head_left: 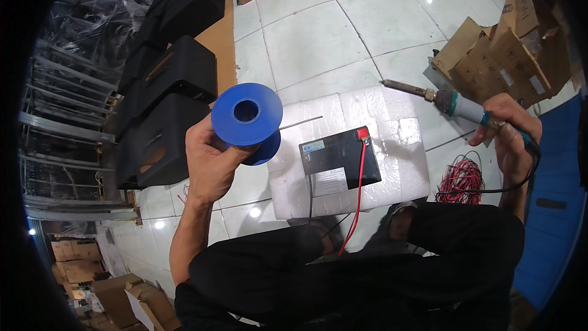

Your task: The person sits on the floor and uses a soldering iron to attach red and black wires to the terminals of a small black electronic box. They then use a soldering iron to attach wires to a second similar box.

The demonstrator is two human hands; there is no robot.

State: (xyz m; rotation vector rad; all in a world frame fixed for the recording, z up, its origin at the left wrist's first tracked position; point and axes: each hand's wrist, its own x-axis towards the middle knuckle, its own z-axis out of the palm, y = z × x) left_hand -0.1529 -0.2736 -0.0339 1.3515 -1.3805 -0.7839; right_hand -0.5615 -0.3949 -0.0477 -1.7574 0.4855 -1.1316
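My left hand [211, 158] is closed round a blue spool [264, 105], and a short end of grey solder wire [301, 122] sticks out from it to the right. In my right hand [507, 136] is a soldering iron [468, 109] with a white and teal handle, its tip pointing left and away from me. Between the hands a black battery [331, 160] lies on a white foam block [401, 168]. A red wire [361, 178] runs from the battery's red-covered corner terminal towards me. A dark wire [310, 199] hangs at its left side.
A bundle of red and black wire [460, 182] lies on the tiled floor right of the foam. Open cardboard boxes [511, 49] stand at the far right. Black cases [171, 135] line the left, beside metal racks [67, 147]. The iron's black cord [490, 190] loops below my right hand.
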